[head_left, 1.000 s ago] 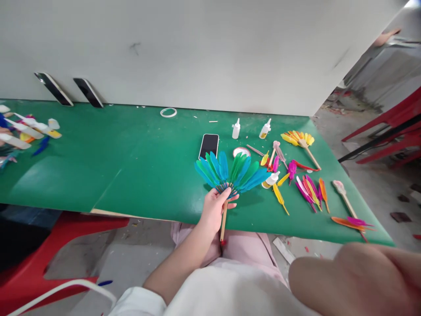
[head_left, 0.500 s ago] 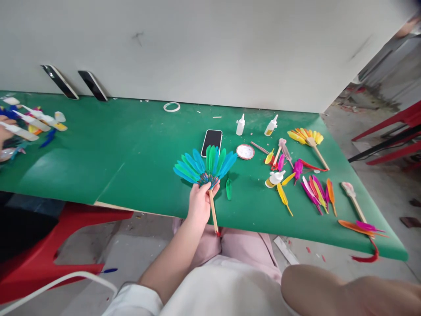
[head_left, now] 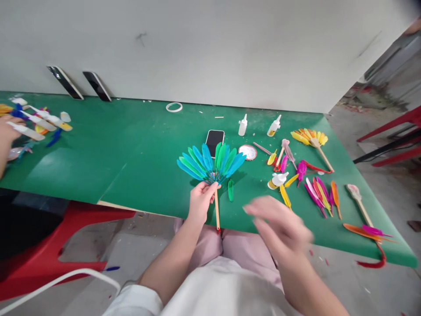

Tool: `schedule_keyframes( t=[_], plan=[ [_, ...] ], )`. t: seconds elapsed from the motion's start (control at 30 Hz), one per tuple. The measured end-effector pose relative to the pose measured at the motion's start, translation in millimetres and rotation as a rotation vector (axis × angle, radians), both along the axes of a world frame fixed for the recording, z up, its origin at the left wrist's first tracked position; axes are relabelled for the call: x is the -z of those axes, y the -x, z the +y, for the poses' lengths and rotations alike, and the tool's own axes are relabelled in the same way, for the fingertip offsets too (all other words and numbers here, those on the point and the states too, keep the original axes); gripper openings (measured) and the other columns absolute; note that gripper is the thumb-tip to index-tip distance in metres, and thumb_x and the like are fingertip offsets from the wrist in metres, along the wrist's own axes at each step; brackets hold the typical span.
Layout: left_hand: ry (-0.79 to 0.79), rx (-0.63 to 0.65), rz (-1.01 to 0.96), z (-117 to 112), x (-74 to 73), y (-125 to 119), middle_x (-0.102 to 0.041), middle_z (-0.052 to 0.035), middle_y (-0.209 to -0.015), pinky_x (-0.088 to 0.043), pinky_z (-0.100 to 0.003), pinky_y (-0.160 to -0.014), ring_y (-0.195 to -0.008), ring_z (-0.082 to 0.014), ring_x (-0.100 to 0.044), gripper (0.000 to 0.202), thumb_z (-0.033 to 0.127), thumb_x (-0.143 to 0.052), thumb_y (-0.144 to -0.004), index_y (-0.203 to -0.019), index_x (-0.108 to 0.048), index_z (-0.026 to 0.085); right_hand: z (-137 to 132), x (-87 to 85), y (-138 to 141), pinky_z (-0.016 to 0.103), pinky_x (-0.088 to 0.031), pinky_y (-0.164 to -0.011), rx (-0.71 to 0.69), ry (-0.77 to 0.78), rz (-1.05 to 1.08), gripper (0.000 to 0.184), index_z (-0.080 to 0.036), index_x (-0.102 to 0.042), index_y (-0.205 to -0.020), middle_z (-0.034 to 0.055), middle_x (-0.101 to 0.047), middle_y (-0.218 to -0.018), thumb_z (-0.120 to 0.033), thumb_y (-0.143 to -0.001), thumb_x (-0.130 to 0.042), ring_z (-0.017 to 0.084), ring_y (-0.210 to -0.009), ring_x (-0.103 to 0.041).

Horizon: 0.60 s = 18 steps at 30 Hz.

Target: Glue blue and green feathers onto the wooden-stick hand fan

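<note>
The left hand (head_left: 201, 201) grips a fan of blue and green feathers (head_left: 215, 163) at the point where the quills meet its slim, pale wooden handle, thumb on top. The fan is held over the front part of a green-covered worktop (head_left: 141, 151), feathers spread away from the person and handle pointing back toward the lap, a bit of red at its lower end. The right hand (head_left: 283, 224), blurred, is to the right of the fan and apart from it, fingers bent, thumb standing away, with nothing visible in its grasp.

Between the two hands lies a loose green feather (head_left: 230, 190). Just behind the fan is a dark-screened phone with a pale edge (head_left: 215, 138), and right of that a shallow round white dish with a reddish rim (head_left: 247, 152). Two small white nozzle bottles (head_left: 242, 126) (head_left: 273, 127) stand farther back; a third white bottle (head_left: 277, 180) is beside some yellow feathers (head_left: 285, 197).

Farther right are magenta, pink and yellow feathers (head_left: 316, 197), an orange feather (head_left: 336, 199), and a yellow-and-orange feather fan with a wooden handle (head_left: 312, 138). At the far left, another person's hand (head_left: 8, 131) is near more white bottles (head_left: 46, 118).
</note>
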State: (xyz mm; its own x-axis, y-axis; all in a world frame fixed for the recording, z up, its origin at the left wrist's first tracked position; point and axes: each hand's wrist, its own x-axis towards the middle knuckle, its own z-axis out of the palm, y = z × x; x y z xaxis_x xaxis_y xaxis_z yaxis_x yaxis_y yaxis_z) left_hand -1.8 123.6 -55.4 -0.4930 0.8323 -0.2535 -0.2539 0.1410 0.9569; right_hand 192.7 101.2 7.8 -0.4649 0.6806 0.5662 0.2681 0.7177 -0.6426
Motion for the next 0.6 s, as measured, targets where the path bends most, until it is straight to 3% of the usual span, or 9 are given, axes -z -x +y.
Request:
schedule_keyframes(
  t=[0.1,0.17,0.23,0.37,0.5,0.6],
  plan=[
    [0.070,0.080,0.105,-2,-2.2,2,-0.060,0.0006,-0.056,-0.032,-0.016,-0.034,-0.038,-0.0045,-0.042,0.031,0.043,-0.065,-0.067,-0.066,-0.058,0.013,46,45.6,40,0.039,-0.048,-0.081,0.111,-0.012,-0.287,0.026,-0.020,-0.061,-0.106,0.0099,-0.062,-0.104,-0.027,-0.082,-0.054,0.023,-0.095,-0.056],
    [0.136,0.131,0.221,-4,-2.8,4,-0.057,0.0015,-0.051,-0.031,-0.016,-0.032,-0.036,-0.0057,-0.042,0.035,0.048,-0.062,-0.068,-0.063,-0.058,0.014,58,69.7,51,0.042,-0.045,-0.086,0.161,-0.059,-0.475,0.029,-0.018,-0.062,-0.106,0.0113,-0.060,-0.109,-0.031,-0.081,-0.056,0.026,-0.104,-0.051],
    [0.214,0.191,0.335,-5,-3.0,5,-0.056,0.0013,-0.051,-0.032,-0.017,-0.031,-0.036,-0.0076,-0.045,0.038,0.052,-0.059,-0.069,-0.063,-0.059,0.015,58,82.8,50,0.040,-0.045,-0.087,0.185,-0.097,-0.531,0.026,-0.017,-0.063,-0.106,0.0097,-0.061,-0.109,-0.025,-0.083,-0.051,0.025,-0.104,-0.050],
    [0.263,0.283,0.513,-5,-3.0,5,-0.053,0.0020,-0.045,-0.035,-0.019,-0.036,-0.038,-0.0100,-0.049,0.043,0.056,-0.052,-0.072,-0.058,-0.060,0.016,55,84.9,29,0.034,-0.048,-0.077,0.202,-0.146,-0.536,0.030,-0.014,-0.062,-0.106,0.0091,-0.064,-0.094,-0.011,-0.084,-0.042,0.020,-0.086,-0.053],
    [0.235,0.335,0.613,-1,-2.7,5,-0.056,0.0007,-0.047,-0.035,-0.020,-0.043,-0.038,-0.0099,-0.049,0.047,0.057,-0.047,-0.075,-0.055,-0.059,0.016,59,77.2,4,0.033,-0.049,-0.067,0.271,-0.202,-0.535,0.033,-0.012,-0.060,-0.108,0.0084,-0.062,-0.079,-0.007,-0.083,-0.040,0.020,-0.074,-0.052],
    [0.237,0.391,0.673,2,-2.8,2,-0.057,-0.0006,-0.049,-0.030,-0.022,-0.044,-0.039,-0.0107,-0.047,0.049,0.058,-0.043,-0.077,-0.058,-0.061,0.017,57,65.3,-19,0.034,-0.049,-0.067,0.319,-0.268,-0.509,0.036,-0.013,-0.055,-0.115,0.0079,-0.061,-0.079,-0.007,-0.083,-0.041,0.020,-0.074,-0.053]
  ],
)
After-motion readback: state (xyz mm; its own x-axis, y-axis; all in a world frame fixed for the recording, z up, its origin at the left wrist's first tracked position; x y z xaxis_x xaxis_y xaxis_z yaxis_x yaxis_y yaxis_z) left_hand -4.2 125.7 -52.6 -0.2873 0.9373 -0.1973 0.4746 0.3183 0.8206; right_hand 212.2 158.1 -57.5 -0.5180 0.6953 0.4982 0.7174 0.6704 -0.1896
